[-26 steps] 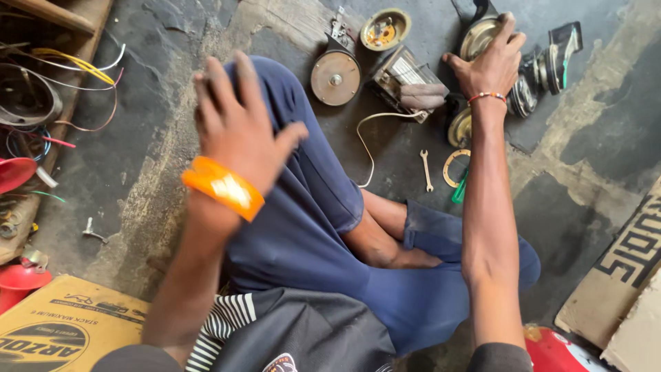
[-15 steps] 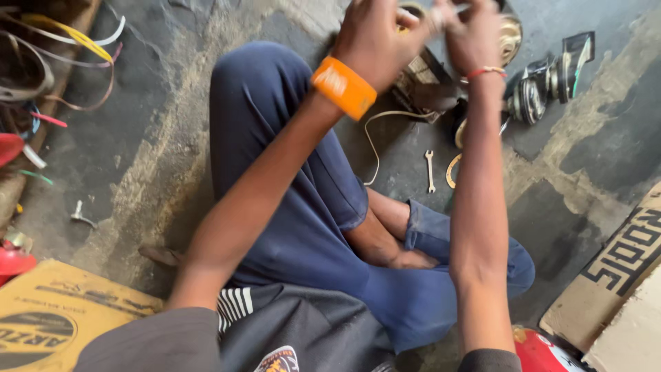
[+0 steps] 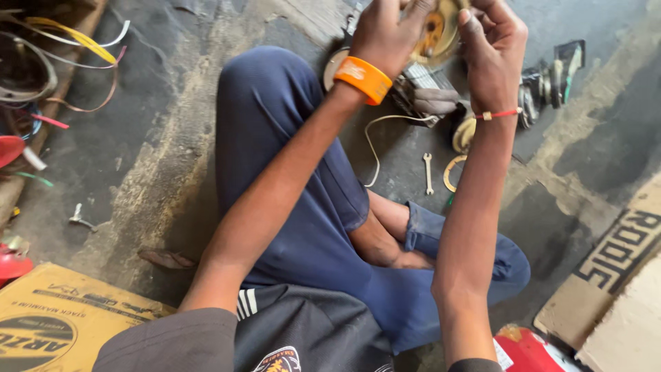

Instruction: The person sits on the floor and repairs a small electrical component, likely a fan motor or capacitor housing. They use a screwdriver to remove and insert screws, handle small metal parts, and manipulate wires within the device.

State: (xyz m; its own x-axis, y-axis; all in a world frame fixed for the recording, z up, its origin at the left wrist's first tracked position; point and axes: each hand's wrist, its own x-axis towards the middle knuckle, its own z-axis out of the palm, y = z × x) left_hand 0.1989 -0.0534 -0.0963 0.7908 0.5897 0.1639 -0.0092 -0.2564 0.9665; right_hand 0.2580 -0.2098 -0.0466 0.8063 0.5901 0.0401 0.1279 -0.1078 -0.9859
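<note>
Both of my hands are raised at the top of the head view, closed around a round yellowish metal part (image 3: 435,31) with a rusty centre. My left hand (image 3: 385,34), with an orange wristband, grips its left side. My right hand (image 3: 492,48), with a thin red thread at the wrist, grips its right side. The upper half of the part is cut off by the frame edge. Beneath my hands, on the concrete floor, lie a ribbed metal piece (image 3: 423,86), a small open-ended wrench (image 3: 428,172) and a yellowish ring (image 3: 451,172).
I sit cross-legged in blue trousers (image 3: 289,179). Dark metal parts (image 3: 551,83) lie at the upper right. Loose coloured wires (image 3: 76,62) and red objects are at the left. Cardboard boxes sit at lower left (image 3: 55,317) and lower right (image 3: 613,275). A white cord (image 3: 375,148) curls on the floor.
My left hand has left my knee and risen to join my right hand on the round part, which my right hand lifted off the floor. The view has shifted slightly.
</note>
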